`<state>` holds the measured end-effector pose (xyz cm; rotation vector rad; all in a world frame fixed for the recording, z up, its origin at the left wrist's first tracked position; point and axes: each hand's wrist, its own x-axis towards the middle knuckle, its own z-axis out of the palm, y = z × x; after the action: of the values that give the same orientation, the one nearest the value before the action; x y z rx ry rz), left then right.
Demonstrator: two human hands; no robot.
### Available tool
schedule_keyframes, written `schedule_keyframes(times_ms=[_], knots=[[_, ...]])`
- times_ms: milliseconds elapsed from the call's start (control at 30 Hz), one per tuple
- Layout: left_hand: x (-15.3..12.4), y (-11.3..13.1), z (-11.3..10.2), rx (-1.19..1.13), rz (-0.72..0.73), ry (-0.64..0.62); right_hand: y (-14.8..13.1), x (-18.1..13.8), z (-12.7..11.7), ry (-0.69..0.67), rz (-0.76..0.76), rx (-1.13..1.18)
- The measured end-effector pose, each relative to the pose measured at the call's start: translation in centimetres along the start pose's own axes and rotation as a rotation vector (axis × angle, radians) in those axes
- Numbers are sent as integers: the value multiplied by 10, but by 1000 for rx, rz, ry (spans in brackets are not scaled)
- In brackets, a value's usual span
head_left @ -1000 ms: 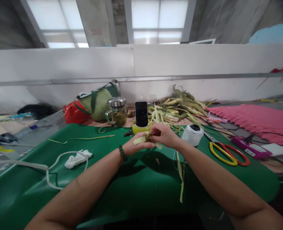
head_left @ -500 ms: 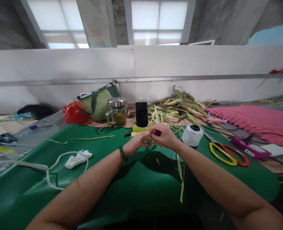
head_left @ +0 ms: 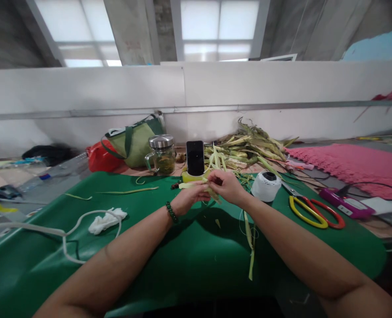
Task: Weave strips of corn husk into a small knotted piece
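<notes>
In front of the phone my left hand [head_left: 189, 197] and my right hand [head_left: 229, 189] meet over the green mat. Between them is a pale green strip of what looks like corn husk [head_left: 214, 194], gripped by the fingers of both. One end pokes out past my left fingers; the rest is partly hidden by the hands. My right thumb and forefinger are pinched together on it. Below my right wrist, a long loose husk strip [head_left: 249, 247] lies beside a loop of thin thread. A white thread spool [head_left: 266, 187] stands just right of my right hand.
Scissors [head_left: 310, 212] with yellow and red handles lie at the right, near a purple power strip [head_left: 346, 204]. Behind my hands are a phone [head_left: 195, 157], a glass mug [head_left: 164, 159] and a husk pile [head_left: 255, 143]. A white cable [head_left: 66, 238] and crumpled tissue [head_left: 106, 221] lie left.
My fingers have shifted slightly on the husk, and more of it shows below them now. The view has moved a little; the things on the mat lie as before.
</notes>
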<state>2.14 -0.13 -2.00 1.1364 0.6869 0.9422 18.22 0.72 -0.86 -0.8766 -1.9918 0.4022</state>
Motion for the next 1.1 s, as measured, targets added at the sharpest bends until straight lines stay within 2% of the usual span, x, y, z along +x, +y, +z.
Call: schedule_keyframes(times_ms=[67, 233, 333, 367, 433, 533, 633, 700, 833, 933, 1100], knots=[[-2, 0, 2, 56, 31, 22, -1, -1, 0, -4, 22, 45], [-4, 4, 4, 134, 86, -21, -4, 1, -9, -72, 139, 227], [-3, 7, 1, 130, 83, 3, -2, 5, -24, 37, 206, 111], [-2, 7, 0, 123, 78, 11, 0, 6, -29, 22, 248, 75], [-2, 9, -3, 117, 77, 21, 5, 8, -36, -118, 344, 13], [-3, 11, -4, 128, 86, 6, 11, 8, -37, -312, 311, -4], [-4, 14, -3, 122, 59, 9, 13, 7, -30, -427, 253, 91], [-5, 15, -2, 98, 37, 50, 12, 6, -27, -467, 287, 178], [-5, 15, -2, 75, 10, 83, 8, 6, -29, -416, 352, 278], [-5, 15, -2, 94, -5, 66, 5, 7, -33, -358, 337, 206], [-3, 12, 1, 203, -4, 199, -3, 5, -32, -325, 335, 44]])
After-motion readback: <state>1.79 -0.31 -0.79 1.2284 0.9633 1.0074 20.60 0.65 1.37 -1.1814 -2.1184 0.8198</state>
